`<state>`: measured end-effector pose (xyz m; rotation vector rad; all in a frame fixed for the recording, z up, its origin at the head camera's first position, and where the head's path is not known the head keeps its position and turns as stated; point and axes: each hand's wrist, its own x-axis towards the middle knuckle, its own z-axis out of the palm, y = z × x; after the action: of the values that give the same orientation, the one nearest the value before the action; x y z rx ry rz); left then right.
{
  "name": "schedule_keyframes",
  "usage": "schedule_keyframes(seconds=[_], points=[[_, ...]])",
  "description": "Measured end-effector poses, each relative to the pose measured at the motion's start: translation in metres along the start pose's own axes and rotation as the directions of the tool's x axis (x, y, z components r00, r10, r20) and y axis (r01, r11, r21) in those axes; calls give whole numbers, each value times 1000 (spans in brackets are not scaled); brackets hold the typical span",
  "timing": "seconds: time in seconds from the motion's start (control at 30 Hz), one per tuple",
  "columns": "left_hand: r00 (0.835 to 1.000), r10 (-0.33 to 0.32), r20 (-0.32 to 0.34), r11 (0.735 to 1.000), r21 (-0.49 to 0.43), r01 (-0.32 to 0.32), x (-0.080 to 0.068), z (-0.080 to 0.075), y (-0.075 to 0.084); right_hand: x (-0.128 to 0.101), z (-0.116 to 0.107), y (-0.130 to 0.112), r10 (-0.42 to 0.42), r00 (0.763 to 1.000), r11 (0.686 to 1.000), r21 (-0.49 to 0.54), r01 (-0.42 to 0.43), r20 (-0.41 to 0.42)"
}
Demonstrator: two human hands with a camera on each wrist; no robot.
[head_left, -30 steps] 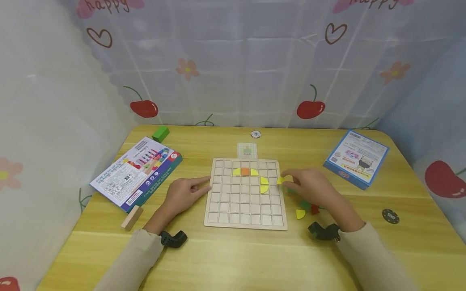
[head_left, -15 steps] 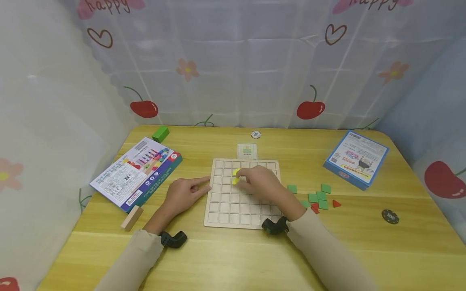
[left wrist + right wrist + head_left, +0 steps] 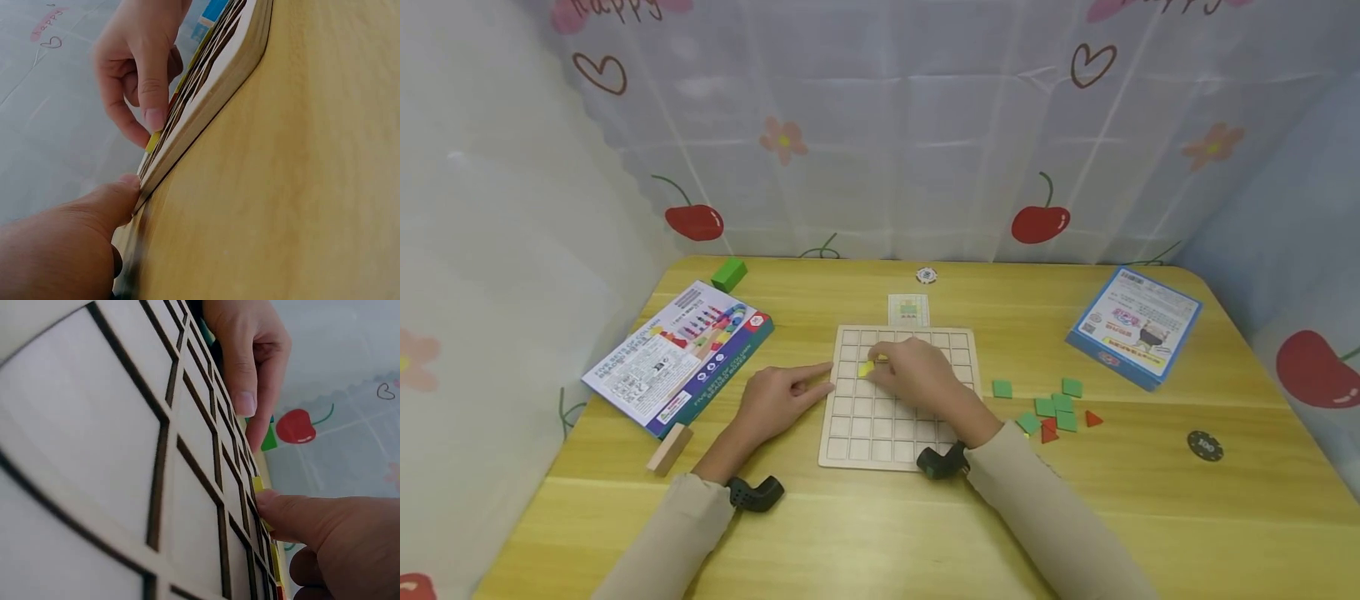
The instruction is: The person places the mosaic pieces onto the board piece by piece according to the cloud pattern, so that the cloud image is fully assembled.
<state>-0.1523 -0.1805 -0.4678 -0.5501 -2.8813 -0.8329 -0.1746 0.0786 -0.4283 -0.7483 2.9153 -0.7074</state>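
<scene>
The small yellow wooden piece (image 3: 866,367) lies on the square wooden grid board (image 3: 880,429), upper left part, pinched by the right hand (image 3: 917,377). The left hand (image 3: 778,398) rests with a straight finger touching the board's left edge.

Home play corner: cherry-print curtain (image 3: 880,125), wooden table (image 3: 880,533), puzzle boxes (image 3: 679,354).

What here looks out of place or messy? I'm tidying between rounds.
Nothing is damaged or spilled. Loose green and red pieces lie scattered right of the board, and a wooden block lies askew by the box. The right hand pinches a yellow piece.
</scene>
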Motion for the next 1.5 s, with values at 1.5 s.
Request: schedule_keyframes(seconds=[1.5], points=[[1000, 5, 0, 1000, -20, -5, -1, 0, -1, -109, -76, 69, 72, 995, 981, 174, -84, 73]])
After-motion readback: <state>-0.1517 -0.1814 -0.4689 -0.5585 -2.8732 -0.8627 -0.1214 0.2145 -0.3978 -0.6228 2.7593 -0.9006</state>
